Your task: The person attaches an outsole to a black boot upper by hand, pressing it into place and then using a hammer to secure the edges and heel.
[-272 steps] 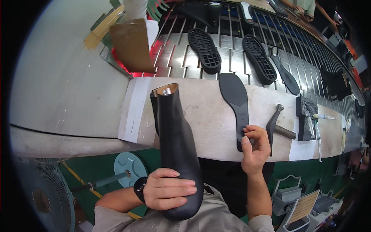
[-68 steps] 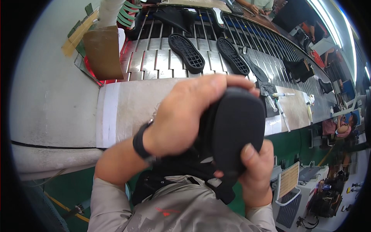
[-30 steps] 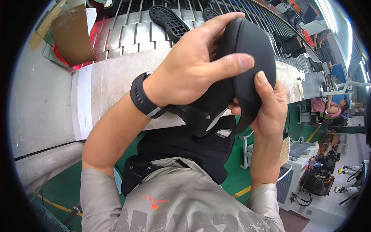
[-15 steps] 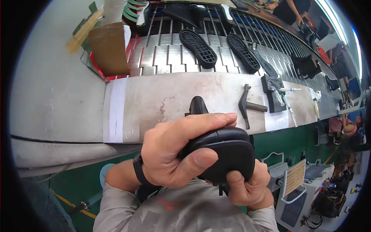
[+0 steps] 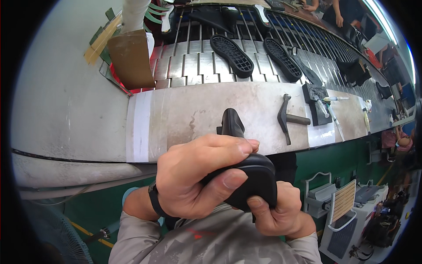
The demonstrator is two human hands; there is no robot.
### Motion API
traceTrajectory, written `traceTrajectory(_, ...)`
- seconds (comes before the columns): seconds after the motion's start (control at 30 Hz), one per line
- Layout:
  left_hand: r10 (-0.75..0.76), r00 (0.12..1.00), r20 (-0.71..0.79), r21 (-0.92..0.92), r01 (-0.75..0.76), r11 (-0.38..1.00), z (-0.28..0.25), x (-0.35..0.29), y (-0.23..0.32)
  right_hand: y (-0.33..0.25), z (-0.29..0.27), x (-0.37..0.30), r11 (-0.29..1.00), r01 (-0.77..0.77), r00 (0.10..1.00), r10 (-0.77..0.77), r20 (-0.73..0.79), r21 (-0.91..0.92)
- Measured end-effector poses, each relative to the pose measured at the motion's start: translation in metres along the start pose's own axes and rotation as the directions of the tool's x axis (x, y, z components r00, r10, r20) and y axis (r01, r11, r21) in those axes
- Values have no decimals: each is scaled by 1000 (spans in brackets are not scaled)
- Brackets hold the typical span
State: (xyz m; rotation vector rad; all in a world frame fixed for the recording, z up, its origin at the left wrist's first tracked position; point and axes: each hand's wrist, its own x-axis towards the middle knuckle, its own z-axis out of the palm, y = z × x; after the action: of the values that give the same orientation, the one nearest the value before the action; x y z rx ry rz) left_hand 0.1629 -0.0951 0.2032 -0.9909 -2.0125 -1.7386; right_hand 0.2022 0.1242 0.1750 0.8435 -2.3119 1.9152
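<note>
Boot (image 5: pixel 259 163), black, one: held between both hands just off the near edge of the bench (image 5: pixel 187 99), sole (image 5: pixel 252 187) turned toward the wearer. Left hand (image 5: pixel 193 176): fingers curled closely over the upper, thumb laid against the sole's side; dark band (image 5: pixel 153 198) worn at the wrist. Right hand (image 5: pixel 278 211): thumb pressed on the sole; remaining fingers bent, their grip partly hidden. Hammer (image 5: pixel 285 119), one: laid on the bench, right of the boot. Block (image 5: pixel 311 93), dark, one: placed beyond the hammer, with syringes (image 5: pixel 324 108) rested across it. Gridded outsoles (image 5: pixel 233 56), black, two: set on the slatted metal conveyor (image 5: pixel 193 68) behind.
</note>
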Motion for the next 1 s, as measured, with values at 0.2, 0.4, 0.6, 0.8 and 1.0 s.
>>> traceTrajectory(0.2, -179, 983, -30, -30, 178, 984, -1, -2, 18, -8, 11, 3, 996, 38, 999, -40, -29, -80)
traceTrajectory(0.4, -226, 951, -211, -66, 217, 974, -1, -12, 14, -21, 5, 29, 979, 86, 987, -59, 149, -184)
traceTrajectory(0.6, -172, 862, -476, 122, 259, 958, 24, -114, -80, 62, 6, 62, 770, 301, 914, -65, 400, -562)
traceTrajectory(0.8, -219, 928, -300, 288, 308, 907, 52, -138, -140, 151, -13, 13, 641, 325, 933, -336, 126, -695)
traceTrajectory(1.0, -205, 957, -207, 258, 255, 932, 64, -140, -153, 149, -17, 7, 648, 232, 958, -282, 54, -725)
